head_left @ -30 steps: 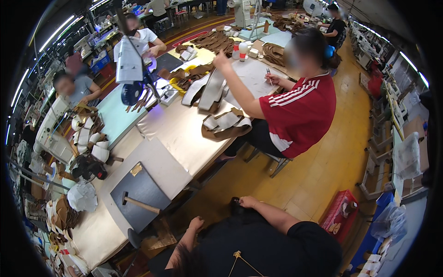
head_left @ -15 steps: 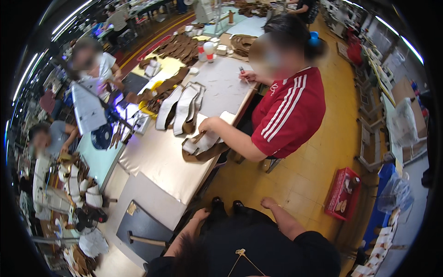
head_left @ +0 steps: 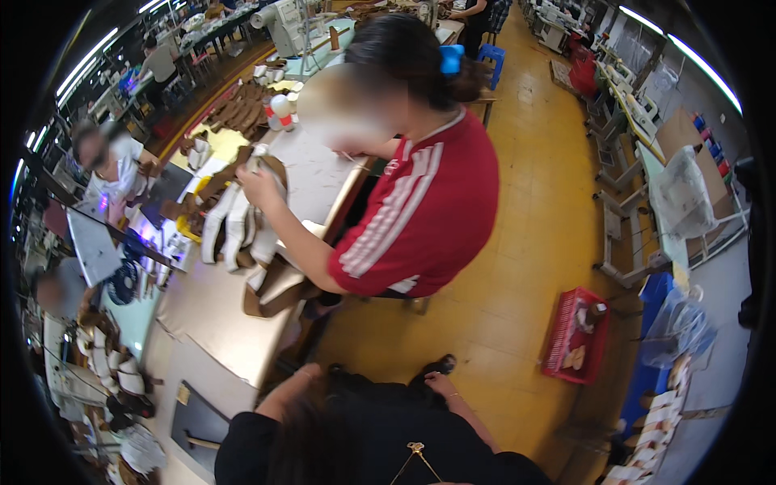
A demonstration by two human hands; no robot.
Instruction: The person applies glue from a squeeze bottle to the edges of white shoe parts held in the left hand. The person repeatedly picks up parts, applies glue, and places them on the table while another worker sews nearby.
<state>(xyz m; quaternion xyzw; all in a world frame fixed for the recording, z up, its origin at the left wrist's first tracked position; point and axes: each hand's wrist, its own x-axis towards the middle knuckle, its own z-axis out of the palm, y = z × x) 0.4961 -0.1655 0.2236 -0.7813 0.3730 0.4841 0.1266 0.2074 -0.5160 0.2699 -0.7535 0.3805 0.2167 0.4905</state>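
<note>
My left hand point(head_left: 305, 373) hangs low beside the near edge of the long work table point(head_left: 234, 323), with nothing seen in it. Its fingers are too small and blurred to read. My right hand point(head_left: 439, 385) hangs over the yellow floor, close to my dark shoe point(head_left: 443, 364). No object shows in it, and its fingers are smeared. Ahead of me a co-worker in a red shirt point(head_left: 444, 202) sits at the table. That person's left hand point(head_left: 257, 184) is at a pile of brown and white strips point(head_left: 234, 226); a brown strip point(head_left: 283, 299) hangs over the table edge.
A hammer point(head_left: 202, 441) lies on a dark board point(head_left: 194, 412) at the table's near end. To my right stand a red plastic basket point(head_left: 575, 335) and a blue bin point(head_left: 647, 315). Yellow floor point(head_left: 517, 202) runs between table and right-hand racks. Other people work at the left.
The view has shifted right and forward, so the co-worker appears nearer. The co-worker's left hand has moved from the near strip to the pile. My right hand is closer to my body.
</note>
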